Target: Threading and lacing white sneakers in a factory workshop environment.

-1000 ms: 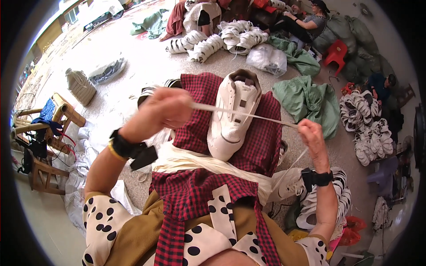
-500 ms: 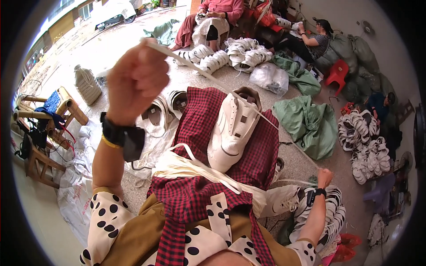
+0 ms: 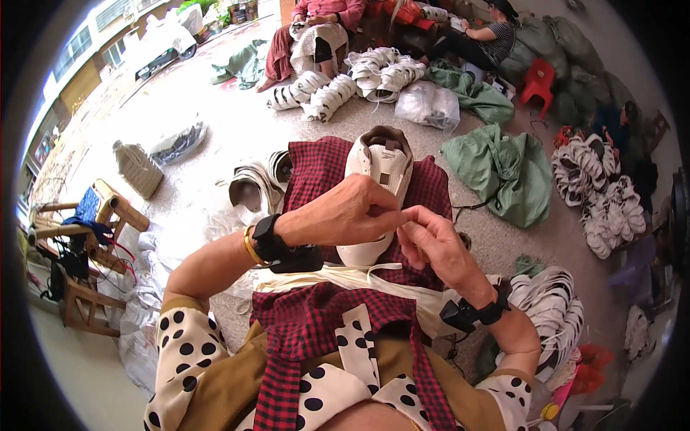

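At frame centre, a white shoe [image 3: 377, 188] is steadied on a red checked cloth [image 3: 321, 167] over the lap, while a white lace [image 3: 399, 216] is pinched between fingers of left hand [image 3: 345, 212] and right hand [image 3: 430, 241].

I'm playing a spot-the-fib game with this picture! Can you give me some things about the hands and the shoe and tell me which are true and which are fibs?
1. A white shoe lies on the red checked cloth over the lap. True.
2. The left hand and right hand are far apart. False: their fingertips meet above the shoe.
3. Both wrists wear black bands. True.
4. The small stool in the background is blue. False: it is red.
5. White shoes are piled on the floor. True.
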A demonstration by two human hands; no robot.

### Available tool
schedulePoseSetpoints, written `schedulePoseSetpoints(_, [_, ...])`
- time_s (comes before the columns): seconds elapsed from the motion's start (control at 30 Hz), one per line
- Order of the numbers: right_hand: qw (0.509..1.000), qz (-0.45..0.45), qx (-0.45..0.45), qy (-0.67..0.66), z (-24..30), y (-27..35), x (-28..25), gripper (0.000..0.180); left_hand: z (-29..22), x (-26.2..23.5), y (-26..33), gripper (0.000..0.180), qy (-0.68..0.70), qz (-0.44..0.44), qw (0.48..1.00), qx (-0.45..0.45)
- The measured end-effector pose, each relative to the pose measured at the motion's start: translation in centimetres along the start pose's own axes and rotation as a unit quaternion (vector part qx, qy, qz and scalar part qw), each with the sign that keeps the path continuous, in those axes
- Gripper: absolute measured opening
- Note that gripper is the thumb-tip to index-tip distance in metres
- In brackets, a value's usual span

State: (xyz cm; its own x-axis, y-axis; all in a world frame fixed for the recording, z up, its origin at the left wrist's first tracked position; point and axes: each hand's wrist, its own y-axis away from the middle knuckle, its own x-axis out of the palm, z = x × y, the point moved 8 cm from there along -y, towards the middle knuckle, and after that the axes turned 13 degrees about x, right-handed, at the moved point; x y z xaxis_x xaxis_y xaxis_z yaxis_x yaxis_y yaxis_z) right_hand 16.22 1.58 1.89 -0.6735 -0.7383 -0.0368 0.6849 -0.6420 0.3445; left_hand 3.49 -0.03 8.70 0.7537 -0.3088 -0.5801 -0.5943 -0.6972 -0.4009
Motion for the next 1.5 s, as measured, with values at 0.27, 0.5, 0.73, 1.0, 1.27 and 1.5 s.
schedulePoseSetpoints(0.27, [0.961,-0.173,-0.142,0.163,1.2,-1.2,-1.3,0.016,5.2,1.3,3.0,0.019,-0.023,-0.039,0.998,-0.045])
schedulePoseSetpoints(0.5, [0.930,-0.242,-0.184,0.205,0.8,-3.3,-3.4,0.014,7.2,0.2,4.1,0.036,-0.143,-0.135,0.981,0.012])
schedulePoseSetpoints(0.73, [0.932,-0.265,-0.204,0.140,-1.1,-3.7,-4.5,0.016,7.5,0.9,3.4,0.028,-0.165,-0.107,0.978,0.062])
schedulePoseSetpoints(1.0, [0.933,-0.270,-0.180,0.156,-1.2,-4.3,-4.5,0.019,7.8,0.9,3.1,0.028,-0.167,-0.087,0.979,0.077])
schedulePoseSetpoints(1.27, [0.925,-0.286,-0.203,0.150,-1.3,-4.9,-4.2,0.019,7.9,0.9,3.1,0.027,-0.164,-0.095,0.977,0.097])
schedulePoseSetpoints(1.5, [0.924,-0.240,-0.219,0.202,0.2,-5.0,-2.6,0.011,7.7,0.6,3.3,0.025,-0.145,-0.102,0.983,0.044])
